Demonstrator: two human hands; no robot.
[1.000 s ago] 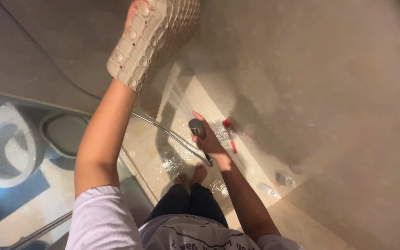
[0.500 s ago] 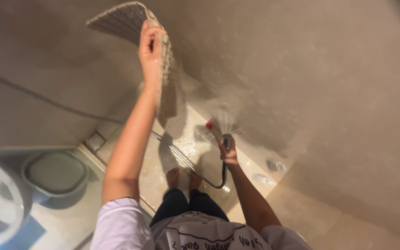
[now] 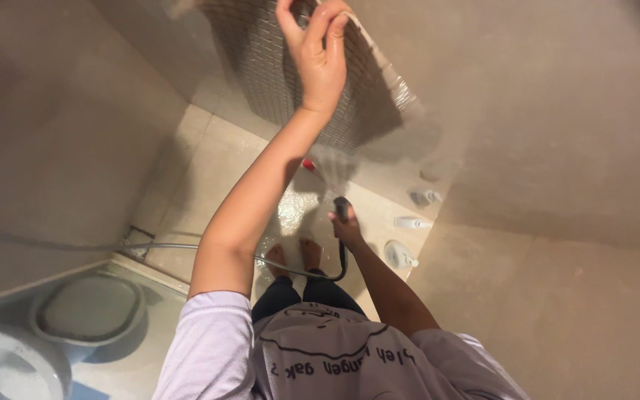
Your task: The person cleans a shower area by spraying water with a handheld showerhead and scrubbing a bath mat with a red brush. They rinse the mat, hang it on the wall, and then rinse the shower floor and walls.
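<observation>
Two hands at work, both mine, seen from the head camera looking down into a shower stall. Far left, outside the stall: a toilet [image 3: 9, 363] and a grey bin lid [image 3: 87, 307], both apart from the action. A hose [image 3: 187, 246] runs in from the left across the wet floor [image 3: 209, 170] toward my feet. Left hand [image 3: 318, 55] raised high, fingers [image 3: 331, 22] closed round the top edge of a beige bath mat [image 3: 290, 81]; the mat hangs down from that grip against the wall, ribbed face out, which I judge keeps its surface open to the water and lets it drain downward. Right hand [image 3: 347, 228] low and in front of my body, fingers wrapped tight on the handle of a shower head [image 3: 342, 204]; the nozzle is tilted upward, and the spray [image 3: 331, 163] fans toward the lower part of the mat. A small red object [image 3: 308, 164] shows on the floor just behind the spray; I cannot tell what it is. Right of the hands, three white bottles [image 3: 412, 222] lie near the wall, clear of the stream.
</observation>
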